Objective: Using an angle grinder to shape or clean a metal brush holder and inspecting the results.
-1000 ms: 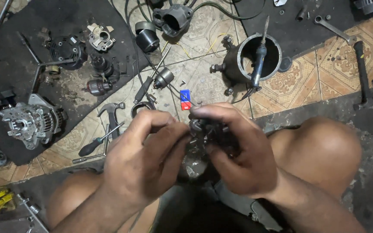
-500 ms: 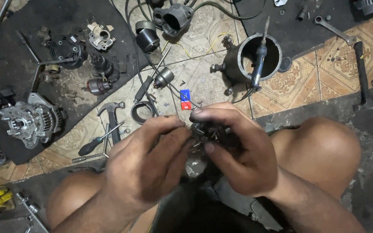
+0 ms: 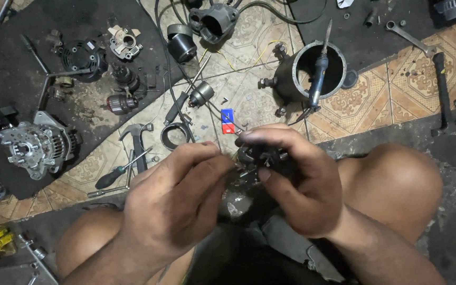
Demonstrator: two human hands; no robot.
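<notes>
A: Has anything shifted since half a second ago?
B: Little. The left hand (image 3: pixel 178 198) has eased slightly away; its fingertips still pinch the small dark metal part (image 3: pixel 262 161), above the knees.
A: The right hand (image 3: pixel 296 177)?
B: Stays closed around that part, near the soldering iron (image 3: pixel 317 71).

Both hands (image 3: pixel 238 195) grip a dark metal part (image 3: pixel 262 158).

Dull, greasy metal part (image 3: pixel 262 161) — glossy patterned floor tiles (image 3: pixel 354 103), matt black mat (image 3: pixel 11 63).
</notes>
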